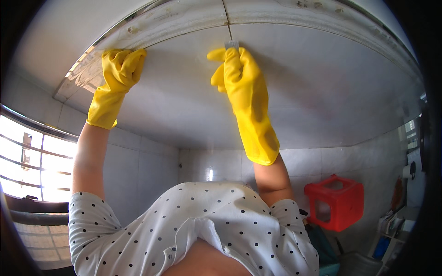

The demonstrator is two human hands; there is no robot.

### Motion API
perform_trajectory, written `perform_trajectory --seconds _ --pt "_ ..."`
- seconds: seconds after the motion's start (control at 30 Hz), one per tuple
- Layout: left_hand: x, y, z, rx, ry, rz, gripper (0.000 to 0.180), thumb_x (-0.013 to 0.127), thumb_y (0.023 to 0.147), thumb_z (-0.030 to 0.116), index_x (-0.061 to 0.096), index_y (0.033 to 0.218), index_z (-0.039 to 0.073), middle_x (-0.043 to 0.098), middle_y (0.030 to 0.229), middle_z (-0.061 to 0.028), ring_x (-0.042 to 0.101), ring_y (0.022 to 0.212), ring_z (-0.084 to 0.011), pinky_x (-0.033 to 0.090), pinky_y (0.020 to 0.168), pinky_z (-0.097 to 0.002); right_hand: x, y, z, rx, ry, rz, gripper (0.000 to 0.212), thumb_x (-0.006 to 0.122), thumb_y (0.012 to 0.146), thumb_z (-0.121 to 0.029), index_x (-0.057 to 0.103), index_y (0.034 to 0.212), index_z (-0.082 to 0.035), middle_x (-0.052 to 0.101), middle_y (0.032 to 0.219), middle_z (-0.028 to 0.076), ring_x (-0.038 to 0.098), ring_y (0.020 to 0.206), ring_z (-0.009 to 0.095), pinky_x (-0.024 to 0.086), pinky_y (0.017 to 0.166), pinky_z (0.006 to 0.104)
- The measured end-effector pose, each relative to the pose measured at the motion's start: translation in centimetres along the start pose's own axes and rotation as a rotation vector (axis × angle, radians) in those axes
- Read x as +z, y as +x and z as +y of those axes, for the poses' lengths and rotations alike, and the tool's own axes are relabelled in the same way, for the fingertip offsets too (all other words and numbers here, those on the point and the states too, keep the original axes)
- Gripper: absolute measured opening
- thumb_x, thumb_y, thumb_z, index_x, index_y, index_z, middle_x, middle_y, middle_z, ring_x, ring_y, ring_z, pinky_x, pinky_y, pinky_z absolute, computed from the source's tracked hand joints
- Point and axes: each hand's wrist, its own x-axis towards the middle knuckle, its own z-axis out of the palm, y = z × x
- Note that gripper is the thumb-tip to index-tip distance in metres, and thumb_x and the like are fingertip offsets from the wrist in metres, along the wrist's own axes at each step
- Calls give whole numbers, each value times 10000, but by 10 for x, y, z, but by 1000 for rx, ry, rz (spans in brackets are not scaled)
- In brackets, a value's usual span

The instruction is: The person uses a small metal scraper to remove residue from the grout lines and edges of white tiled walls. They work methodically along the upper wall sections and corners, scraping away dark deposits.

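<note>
My left hand [120, 69], in a yellow rubber glove, is closed against the decorated border strip of the tiled wall. What it holds, if anything, is hidden. My right hand [242, 76], in a matching glove, pinches a small flat grey piece, perhaps a scraper blade [232, 45]. Its tip lies by the dark vertical joint [229, 31] between two tiles, just below the patterned border [184, 30]. Some fingers of this hand stick out to the left. Both arms are raised.
The pale grey tiled wall [175, 99] spans the view, its border marked with brownish spots. A barred window [39, 156] is at the left. At the lower right are a red plastic stool [338, 202], a dark green container [324, 250] and a shelf with odds and ends [391, 234].
</note>
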Motion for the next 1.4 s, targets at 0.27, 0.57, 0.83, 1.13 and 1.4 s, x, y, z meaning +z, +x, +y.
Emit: perform_trajectory --seconds 0.27,0.57,0.83,1.13,1.4 --pt "0 14 4 44 -43 49 243 752 720 -36 660 895 105 562 633 -28 513 454 -230 407 454 -328 2 -2 -3 24 -39 -36 382 429 1100 -365 665 1046 -69 672 681 29 558 605 115 468 608 287" --pt "-1 -1 0 18 28 -7 240 728 778 -40 667 945 121 663 825 -11 610 678 -232 501 650 -370 -1 3 -8 -48 22 53 350 442 1102 -316 667 1015 -62 663 652 26 553 572 109 469 585 264" --pt "4 17 1 68 -68 91 256 752 728 -43 660 912 108 578 658 -24 526 474 -231 419 459 -333 3 8 -14 -86 41 99 420 454 1087 -412 703 998 -86 636 644 -3 534 573 78 453 566 245" --pt "3 10 3 25 -54 22 245 725 771 -42 662 956 106 630 748 -21 579 592 -235 470 575 -354 1 7 -14 -71 21 72 368 438 1097 -339 671 1007 -69 665 667 23 549 582 98 462 575 266" --pt "3 2 -2 44 -45 52 246 723 778 -46 666 959 110 652 813 -15 609 689 -238 493 641 -369 -7 4 0 -81 96 -8 378 428 1108 -348 678 1076 -66 688 702 27 623 635 115 502 607 264"
